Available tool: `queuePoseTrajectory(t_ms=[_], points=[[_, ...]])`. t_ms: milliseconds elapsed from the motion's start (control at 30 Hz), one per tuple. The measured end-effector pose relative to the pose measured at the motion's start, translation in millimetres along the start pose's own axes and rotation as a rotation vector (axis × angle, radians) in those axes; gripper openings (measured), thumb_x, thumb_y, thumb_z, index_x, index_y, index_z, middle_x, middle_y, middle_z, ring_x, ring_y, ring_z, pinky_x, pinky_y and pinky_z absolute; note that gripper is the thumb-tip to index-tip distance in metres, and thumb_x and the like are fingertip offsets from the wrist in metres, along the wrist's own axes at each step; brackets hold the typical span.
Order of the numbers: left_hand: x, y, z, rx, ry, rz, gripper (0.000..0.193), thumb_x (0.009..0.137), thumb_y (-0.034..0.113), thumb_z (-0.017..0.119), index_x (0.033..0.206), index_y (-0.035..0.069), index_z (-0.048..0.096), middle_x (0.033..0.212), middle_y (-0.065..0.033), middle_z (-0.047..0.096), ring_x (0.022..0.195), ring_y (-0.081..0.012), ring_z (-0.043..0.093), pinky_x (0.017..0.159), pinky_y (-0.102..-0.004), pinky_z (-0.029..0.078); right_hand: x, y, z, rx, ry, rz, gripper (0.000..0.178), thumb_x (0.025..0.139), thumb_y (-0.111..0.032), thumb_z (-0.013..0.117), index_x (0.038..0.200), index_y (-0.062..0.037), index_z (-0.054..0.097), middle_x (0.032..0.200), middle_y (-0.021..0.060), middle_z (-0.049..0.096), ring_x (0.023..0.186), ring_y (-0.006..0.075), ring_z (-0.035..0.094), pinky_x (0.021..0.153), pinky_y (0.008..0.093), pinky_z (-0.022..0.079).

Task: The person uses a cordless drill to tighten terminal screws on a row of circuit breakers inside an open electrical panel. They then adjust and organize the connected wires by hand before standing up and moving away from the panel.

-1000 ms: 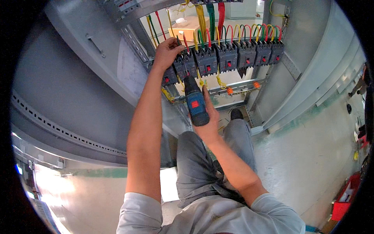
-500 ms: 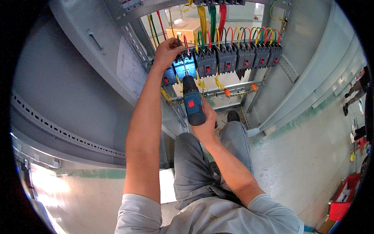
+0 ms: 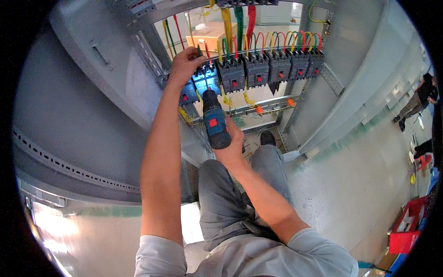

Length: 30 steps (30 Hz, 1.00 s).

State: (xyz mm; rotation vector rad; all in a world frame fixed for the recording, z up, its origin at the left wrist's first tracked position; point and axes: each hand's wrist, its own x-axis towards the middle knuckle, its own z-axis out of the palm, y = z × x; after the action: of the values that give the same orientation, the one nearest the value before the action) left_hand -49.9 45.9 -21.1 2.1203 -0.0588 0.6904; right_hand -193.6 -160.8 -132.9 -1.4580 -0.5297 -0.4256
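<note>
1. Currently the right hand [image 3: 233, 143] is wrapped around a blue-and-black cordless drill driver [image 3: 213, 121] with a red square on top; its fingers curl about the grip, though the body of the tool partly hides them, and I cannot tell whether one presses the trigger.
2. The driver points away from the person, its bit reaching to the second circuit breaker [image 3: 203, 87] from the left, whose front is bathed in bluish-white light.
3. Just above that breaker, the left hand [image 3: 184, 67] has its thumb and fingers pinching a dark green wire [image 3: 199, 50]; a red wire [image 3: 207, 51] stands just beside it.
4. To the right, further black circuit breakers [image 3: 257, 73] with red toggles continue the row, and yellow, green and red wire loops [image 3: 276, 39] arch over their tops.
5. Beneath the row, two orange insulators [image 3: 259, 110] sit along a metal rail [image 3: 272, 105].
6. Behind the frame is a brown box [image 3: 217, 33].
7. Off to the far right, a red bin [image 3: 403, 242] rests near the picture's edge, and a co-worker in dark clothing [image 3: 419, 98] stands beyond it.
</note>
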Motion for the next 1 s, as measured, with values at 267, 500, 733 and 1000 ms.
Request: queuePoseTrajectory(t_ms=[267,500,733,1000], points=[[6.9,16.5,10.8,-0.16,-0.033,-0.082,0.031,0.096,0.028,0.069,0.105,-0.001,0.071,0.083,-0.0048,0.069,0.077,-0.0113,0.064,0.07,-0.0291,0.05,-1.4,10.1,-9.0,-0.06,-0.032,0.051,0.058,0.076,-0.01,0.08,0.131,-0.0015,0.063,0.112,0.0195,0.072,0.103,0.0335,0.071,0.089,0.0385,0.054],[15.5,-52.5,-23.6,-0.135,0.108,-0.068,0.041,0.102,0.036,0.062,0.076,0.004,0.062,0.072,-0.0035,0.061,0.064,-0.0122,0.054,0.06,-0.03,0.043,-9.9,6.5,5.0,-0.055,-0.035,-0.008,0.073,0.078,-0.024,0.079,0.144,-0.0067,0.054,0.123,0.0229,0.068,0.114,0.0392,0.066,0.095,0.0443,0.053],[10.9,-24.6,-9.8,0.1,0.126,0.003,0.053,0.104,0.045,0.057,0.072,0.002,0.06,0.064,-0.0008,0.052,0.06,-0.0123,0.047,0.057,-0.0323,0.036,-4.2,2.3,-13.1,-0.039,-0.094,0.013,0.076,0.081,-0.019,0.075,0.149,-0.0037,0.046,0.126,0.0239,0.064,0.113,0.0412,0.066,0.092,0.0461,0.054],[38.6,-79.9,-10.1,0.146,0.195,-0.034,0.055,0.105,0.047,0.054,0.075,0.0,0.061,0.064,-0.0017,0.052,0.058,-0.0144,0.047,0.056,-0.0346,0.039,-20.3,-4.6,-38.0,0.03,-0.101,-0.05,0.08,0.081,-0.022,0.078,0.151,-0.0023,0.044,0.122,0.0245,0.066,0.111,0.0411,0.067,0.094,0.0463,0.054]])
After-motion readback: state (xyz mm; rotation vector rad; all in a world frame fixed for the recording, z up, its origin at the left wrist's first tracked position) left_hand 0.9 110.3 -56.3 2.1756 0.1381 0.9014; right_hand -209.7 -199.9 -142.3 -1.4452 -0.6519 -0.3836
